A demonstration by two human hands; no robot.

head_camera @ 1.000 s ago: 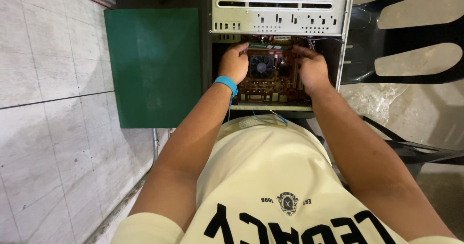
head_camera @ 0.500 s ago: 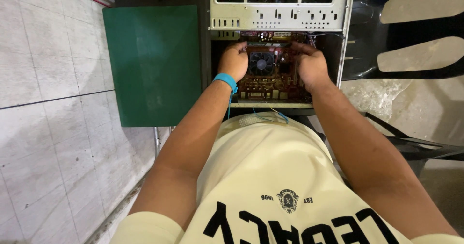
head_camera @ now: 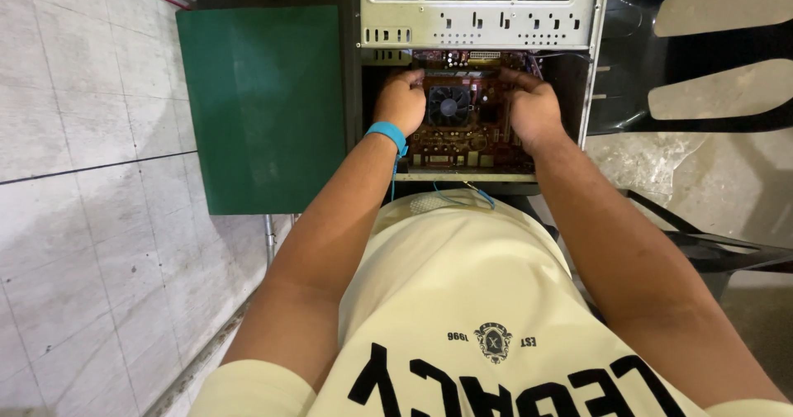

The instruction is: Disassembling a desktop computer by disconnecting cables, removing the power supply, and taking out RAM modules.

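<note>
case: open PC case [head_camera: 483,8], side panel off.
board: red motherboard [head_camera: 462,132] lies inside, fan [head_camera: 448,103] fitted.
hands: left hand [head_camera: 400,101], right hand [head_camera: 533,107] curled on board edges; grip cannot tell.
left: seating unclear.

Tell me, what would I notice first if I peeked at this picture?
Probably the two hands in the middle: the left hand and the right hand rest on a reddish circuit board inside an open metal computer case, either side of a small black fan. A bright blue wristband circles the left wrist, and a green mat lies to the left.
</note>
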